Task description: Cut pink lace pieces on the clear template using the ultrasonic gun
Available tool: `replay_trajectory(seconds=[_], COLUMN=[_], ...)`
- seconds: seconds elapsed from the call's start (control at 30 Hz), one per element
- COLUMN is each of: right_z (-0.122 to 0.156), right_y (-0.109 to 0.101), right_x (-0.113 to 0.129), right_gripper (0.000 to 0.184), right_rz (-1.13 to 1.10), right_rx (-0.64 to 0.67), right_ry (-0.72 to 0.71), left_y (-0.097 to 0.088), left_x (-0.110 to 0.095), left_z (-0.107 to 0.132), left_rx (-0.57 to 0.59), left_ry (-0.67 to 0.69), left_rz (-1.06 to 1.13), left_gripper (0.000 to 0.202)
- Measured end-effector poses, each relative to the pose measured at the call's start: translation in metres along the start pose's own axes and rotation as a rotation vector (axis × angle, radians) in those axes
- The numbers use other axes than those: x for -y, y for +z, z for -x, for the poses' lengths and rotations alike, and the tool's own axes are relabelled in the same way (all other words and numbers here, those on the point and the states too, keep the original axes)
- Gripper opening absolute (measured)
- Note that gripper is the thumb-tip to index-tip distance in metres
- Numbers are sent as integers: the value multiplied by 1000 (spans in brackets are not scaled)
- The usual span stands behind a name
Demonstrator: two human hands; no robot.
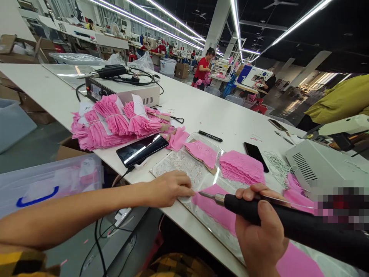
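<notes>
A pink fabric piece (215,209) lies on the clear glass-like board (178,165) in front of me. With fingers curled together, my left hand (170,189) holds the left corner of this fabric at its fingertips. My right hand (261,227) is wrapped around a thick black-handled tool (245,207) with a pointed metal tip, which looks like an ultrasonic cutter. The tip is at the fabric's edge, close to my left fingertips. A thin metal strip, perhaps tweezers, also shows under my right fingers. Behind the board's middle are a stack of pink pieces (242,167) and a patterned pink piece (203,154) on card.
Tied pink bundles (115,121) stand left of a phone (142,149). A control box (123,92) carries another black tool. A marker (210,135), a second phone (256,156) and a grey machine (323,165) are farther right. People sit or stand at sewing machines beyond.
</notes>
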State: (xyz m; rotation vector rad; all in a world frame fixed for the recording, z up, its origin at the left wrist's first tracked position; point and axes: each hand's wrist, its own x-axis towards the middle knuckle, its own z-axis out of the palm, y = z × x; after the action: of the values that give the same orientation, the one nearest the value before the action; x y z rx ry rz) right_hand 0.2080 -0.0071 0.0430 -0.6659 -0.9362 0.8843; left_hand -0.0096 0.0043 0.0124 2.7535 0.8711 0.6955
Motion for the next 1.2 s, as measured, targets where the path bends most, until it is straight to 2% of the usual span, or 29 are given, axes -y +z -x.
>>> replay_trajectory(seconds=[0.13, 0.33, 0.53, 0.73, 0.83, 1.0, 1.2], right_z=[3, 2, 2, 4, 3, -14, -47], right_y=[2, 2, 0, -1, 1, -4, -25], right_x=[-4, -7, -9, -8, -7, 4, 10], right_gripper=[9, 8, 7, 8, 9, 12, 14], right_rz=[14, 29, 35, 48, 31, 8, 66], right_rx=[36, 71, 96, 102, 66, -70, -85], right_ry=[-21, -8, -22, 10, 22, 20, -48], left_y=[10, 16, 17, 16, 13, 9, 10], left_x=[-1, 2, 2, 0, -1, -6, -20], left_z=[13, 13, 13, 13, 13, 11, -1], left_rx=[-69, -62, -107, -80, -45, -58, -104], left_ry=[37, 61, 89, 81, 57, 45, 115], left_rz=[-108, -187, -190, -185, -188, -143, -62], left_gripper=[49, 44, 40, 38, 41, 43, 38])
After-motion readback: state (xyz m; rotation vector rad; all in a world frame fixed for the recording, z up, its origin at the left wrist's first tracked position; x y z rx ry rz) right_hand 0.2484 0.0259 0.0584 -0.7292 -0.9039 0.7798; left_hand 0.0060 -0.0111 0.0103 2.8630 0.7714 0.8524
